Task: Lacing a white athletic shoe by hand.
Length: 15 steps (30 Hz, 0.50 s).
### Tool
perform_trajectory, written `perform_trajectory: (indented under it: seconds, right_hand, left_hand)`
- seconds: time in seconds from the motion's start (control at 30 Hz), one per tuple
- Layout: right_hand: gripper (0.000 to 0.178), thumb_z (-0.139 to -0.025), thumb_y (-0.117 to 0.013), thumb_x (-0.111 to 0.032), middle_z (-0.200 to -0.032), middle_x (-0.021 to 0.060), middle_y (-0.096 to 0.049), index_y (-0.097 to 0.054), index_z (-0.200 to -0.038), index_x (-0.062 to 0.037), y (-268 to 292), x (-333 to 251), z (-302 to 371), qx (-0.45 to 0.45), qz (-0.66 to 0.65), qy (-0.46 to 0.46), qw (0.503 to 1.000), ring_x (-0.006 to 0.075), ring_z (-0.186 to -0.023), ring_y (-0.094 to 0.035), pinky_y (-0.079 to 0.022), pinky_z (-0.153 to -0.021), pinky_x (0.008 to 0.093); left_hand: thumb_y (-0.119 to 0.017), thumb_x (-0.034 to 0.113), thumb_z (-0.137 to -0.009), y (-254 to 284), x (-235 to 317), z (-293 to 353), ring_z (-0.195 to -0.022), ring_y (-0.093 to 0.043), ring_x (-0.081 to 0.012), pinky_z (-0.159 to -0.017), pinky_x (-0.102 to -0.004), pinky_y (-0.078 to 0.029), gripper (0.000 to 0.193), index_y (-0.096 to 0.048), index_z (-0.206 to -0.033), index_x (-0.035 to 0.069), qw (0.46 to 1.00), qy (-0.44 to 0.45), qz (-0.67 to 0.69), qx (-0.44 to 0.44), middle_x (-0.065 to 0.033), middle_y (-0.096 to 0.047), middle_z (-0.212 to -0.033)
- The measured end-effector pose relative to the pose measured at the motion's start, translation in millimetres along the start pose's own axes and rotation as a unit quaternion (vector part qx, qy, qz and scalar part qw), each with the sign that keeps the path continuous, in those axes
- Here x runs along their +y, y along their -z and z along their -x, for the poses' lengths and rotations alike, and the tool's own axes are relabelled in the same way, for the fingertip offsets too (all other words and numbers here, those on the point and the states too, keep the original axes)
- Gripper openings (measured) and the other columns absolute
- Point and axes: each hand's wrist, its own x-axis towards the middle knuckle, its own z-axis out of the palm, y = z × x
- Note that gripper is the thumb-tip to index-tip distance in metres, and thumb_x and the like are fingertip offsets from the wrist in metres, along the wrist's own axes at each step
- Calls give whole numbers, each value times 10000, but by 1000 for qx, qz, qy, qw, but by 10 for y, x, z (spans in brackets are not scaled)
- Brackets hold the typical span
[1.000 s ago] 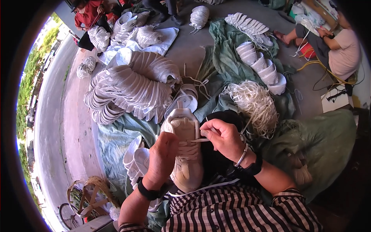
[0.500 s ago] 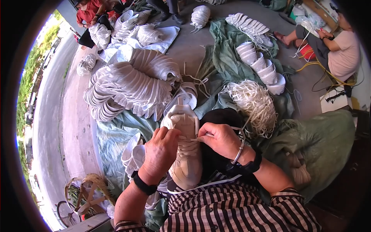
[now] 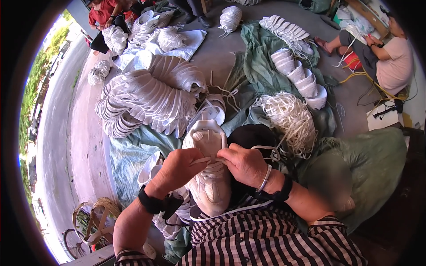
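A white sneaker (image 3: 208,188) lies in front of my body, its toe toward me and its tongue (image 3: 208,141) away from me. Laces cross its middle. At the left side of the lacing, my left hand (image 3: 181,166) pinches a flat white shoelace (image 3: 200,161), which runs toward the eyelets. My right hand (image 3: 245,165) is closed at the right eyelet edge, thumb and forefinger pinched on lace there; the fingertips partly hide it. A loose loop of lace (image 3: 274,153) hangs beside my right hand, and another length of lace lies across my striped shirt.
Beyond the sneaker, stacked white shoe uppers (image 3: 151,97) form a large heap. A tangle of white laces (image 3: 288,124) lies on green sheeting (image 3: 255,57), near nested white pieces (image 3: 295,73). A seated person (image 3: 392,66) works at the far right, another (image 3: 104,15) at far left.
My left hand has turned and swung outward, drawing the lace to the left. My right hand has shifted slightly left and down, against the eyelet edge.
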Motion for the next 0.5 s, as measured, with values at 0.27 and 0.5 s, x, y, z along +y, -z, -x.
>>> perform_trajectory:
  seconds: [0.27,0.5]
  right_hand:
    - [175,-739,-617,-56,-817,88,-628,-575,-905,-94,37,-11,-58,-2,-99,-29,995,295,-717,-630,-508,-622,371]
    - [133,-743,-634,-61,-827,77,-634,-587,-861,-100,147,-50,-80,-21,-1,8,1000,299,-689,-627,-496,-606,384]
  left_hand:
    - [-549,135,-864,-120,-68,25,-600,-574,-167,-593,-302,-460,185,-646,-930,-8,993,12,102,63,-140,-607,-674]
    - [-569,123,-843,-154,-41,23,-639,-588,-137,-610,-283,-475,187,-643,-949,-12,995,-20,78,58,-92,-641,-726]
